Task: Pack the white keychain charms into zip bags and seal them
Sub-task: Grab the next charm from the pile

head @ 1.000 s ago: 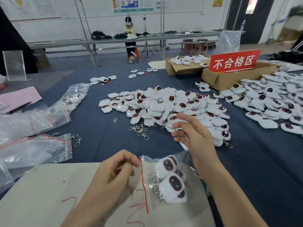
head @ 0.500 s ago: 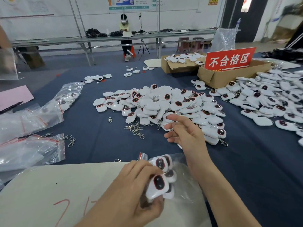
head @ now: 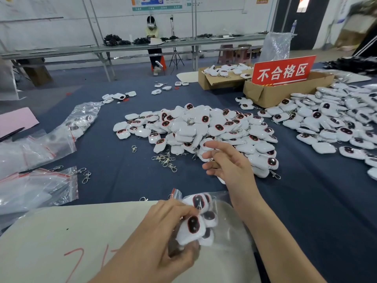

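The big pile of white keychain charms (head: 195, 129) lies on the blue table (head: 306, 201) as before. The zip bag (head: 223, 198), a second ago flat on the beige board (head: 61, 231) with its mouth pinched open, is now bunched up, so we judge this bag nearly ready to seal. Our left hand (head: 163, 237) wraps its fingers tight round the bag and the packed charms (head: 192, 224), over the board; our right hand (head: 228, 166) hovers at the pile's near edge, fingers loosely curled, and we cannot tell whether they pinch a charm.
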`<state>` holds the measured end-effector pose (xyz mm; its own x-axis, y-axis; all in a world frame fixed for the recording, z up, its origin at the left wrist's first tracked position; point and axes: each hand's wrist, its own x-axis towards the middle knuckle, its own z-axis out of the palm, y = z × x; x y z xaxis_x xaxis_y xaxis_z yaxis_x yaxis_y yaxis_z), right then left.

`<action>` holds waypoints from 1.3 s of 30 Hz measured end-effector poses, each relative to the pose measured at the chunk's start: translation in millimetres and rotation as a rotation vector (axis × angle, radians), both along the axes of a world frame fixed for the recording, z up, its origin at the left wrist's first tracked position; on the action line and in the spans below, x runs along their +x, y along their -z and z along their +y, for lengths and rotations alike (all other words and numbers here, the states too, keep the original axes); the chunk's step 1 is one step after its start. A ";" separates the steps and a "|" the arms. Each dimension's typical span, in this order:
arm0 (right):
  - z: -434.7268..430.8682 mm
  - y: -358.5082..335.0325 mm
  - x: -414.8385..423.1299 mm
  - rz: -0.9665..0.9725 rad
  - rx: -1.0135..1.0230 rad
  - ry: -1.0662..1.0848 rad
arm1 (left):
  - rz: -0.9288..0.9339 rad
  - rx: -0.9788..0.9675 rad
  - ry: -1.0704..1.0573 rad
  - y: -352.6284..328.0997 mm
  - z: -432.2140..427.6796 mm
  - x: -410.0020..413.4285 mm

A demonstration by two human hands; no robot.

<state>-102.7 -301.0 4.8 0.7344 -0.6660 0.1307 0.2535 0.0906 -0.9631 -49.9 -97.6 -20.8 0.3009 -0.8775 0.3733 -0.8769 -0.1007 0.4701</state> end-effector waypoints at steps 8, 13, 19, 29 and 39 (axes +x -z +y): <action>-7.5 1.7 1.7 0.038 0.064 -0.040 | 0.235 -0.244 -0.188 -3.5 -2.9 10.1; -4.9 10.8 7.2 0.093 0.034 -0.019 | 0.337 -0.151 -0.362 -16.6 -38.1 54.8; -4.7 19.9 9.0 0.106 0.001 0.036 | 0.076 0.225 -0.360 -31.3 -107.1 91.4; -5.4 23.1 10.1 0.121 -0.028 0.048 | 0.124 0.177 -0.510 -33.7 -148.9 87.8; 8.0 18.6 11.4 0.083 -0.297 -0.110 | 0.649 -0.216 -0.140 -22.2 -55.3 47.7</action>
<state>-91.3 -293.0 -13.7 0.8160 -0.5240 0.2442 0.1773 -0.1753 -0.9684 -2.2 -152.9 1.4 0.6270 -0.7405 0.2421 -0.3979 -0.0372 0.9167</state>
